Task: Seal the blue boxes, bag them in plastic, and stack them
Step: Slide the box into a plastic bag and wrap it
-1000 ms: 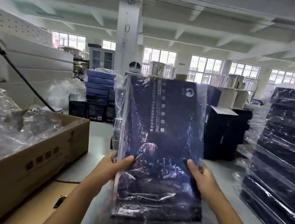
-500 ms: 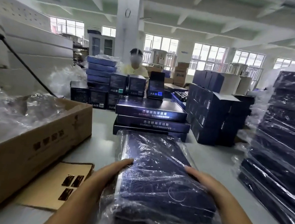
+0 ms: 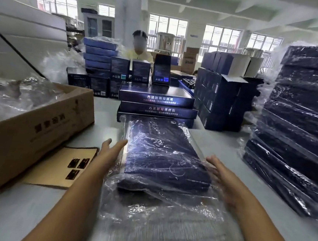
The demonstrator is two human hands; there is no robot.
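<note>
- Two hands are held apart on either side of the bagged blue box. The left hand is laid with straight fingers along its left edge. The right hand, blurred by motion, is spread flat at its right edge. Nothing is gripped by either.
- The box is lying flat on the table directly ahead, its far end just short of a low stack of unbagged boxes.
- The plastic bag is seen bunched and crumpled at the near end; its mouth appears not yet folded or closed.
- If the box is lifted by flat palms alone, it could be squeezed out through the slack film, since little friction is offered by the plastic.
- If the loose mouth is left trailing, it could be caught under the box or dragged across the table.
- The tall pile of bagged boxes at the right is judged the likely destination. Its wrapped layers look slick and slightly uneven, so a box set down off-centre could slide.
- A cardboard carton and a sheet of labels lie just beside the left forearm and could be knocked by a wide swing.
</note>
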